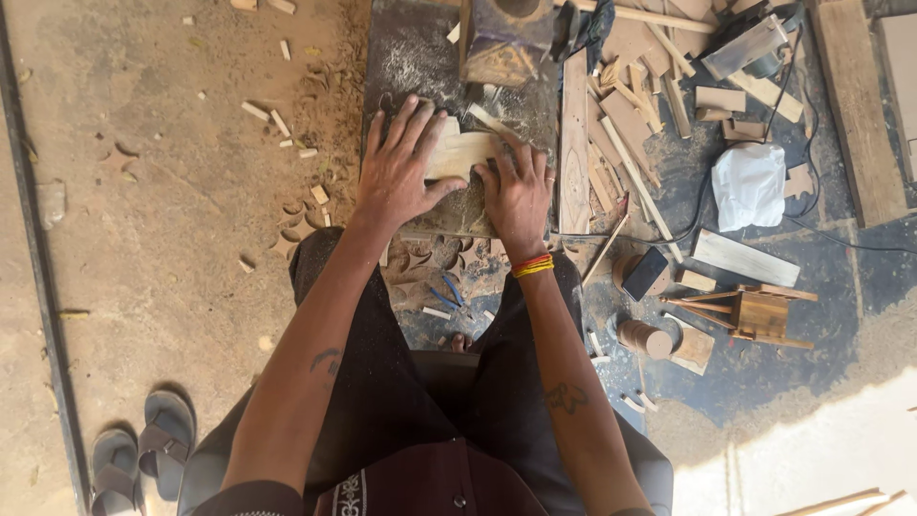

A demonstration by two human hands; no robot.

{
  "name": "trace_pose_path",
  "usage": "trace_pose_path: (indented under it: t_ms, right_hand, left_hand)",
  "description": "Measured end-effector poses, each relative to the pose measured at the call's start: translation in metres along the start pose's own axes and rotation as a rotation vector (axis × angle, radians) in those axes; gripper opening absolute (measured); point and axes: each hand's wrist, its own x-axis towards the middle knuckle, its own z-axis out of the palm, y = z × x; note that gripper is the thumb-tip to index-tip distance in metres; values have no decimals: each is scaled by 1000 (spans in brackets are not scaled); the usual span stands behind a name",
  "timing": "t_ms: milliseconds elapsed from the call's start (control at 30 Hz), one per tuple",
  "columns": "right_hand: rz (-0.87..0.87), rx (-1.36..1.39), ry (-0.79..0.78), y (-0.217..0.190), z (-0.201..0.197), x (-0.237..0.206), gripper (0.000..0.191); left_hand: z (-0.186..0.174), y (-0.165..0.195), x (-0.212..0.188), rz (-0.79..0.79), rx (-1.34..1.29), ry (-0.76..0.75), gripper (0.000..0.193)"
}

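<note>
Left hand (401, 172), fingers spread, and right hand (518, 191), fingers together, press flat on a pale wooden piece (460, 153); phone (646, 272) at four o'clock.

Bright daylight, warm and fairly even. Overexposed glare patch at lower right on the floor (812, 459); white bag (750, 184) nearly blown out too. Soft shadow under the hands, between the legs. Mostly sharp in the middle, slightly soft toward the corners. Mild wide-angle bending along the left edge.
</note>
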Motion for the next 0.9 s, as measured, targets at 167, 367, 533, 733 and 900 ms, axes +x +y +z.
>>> trace_pose_path:
  t_ms: [167, 367, 533, 733, 900]
  right_hand:
    - [2, -19, 24, -3, -1, -1, 44]
    - [141, 69, -56, 4, 2, 2, 65]
    - [151, 193, 1, 19, 10, -2, 63]
    - [62, 98, 73, 16, 13, 1, 39]
    - [-15, 107, 50, -1, -6, -2, 31]
  left_hand:
    - [4, -2, 1, -2, 35, -26, 97]
    - [24, 29, -13, -150, 187, 0, 85]
    - [38, 49, -11, -317, -75, 53, 96]
    - [32, 10, 10, -247, 23, -142, 89]
    - [38, -23, 16, -13, 27, -97, 86]
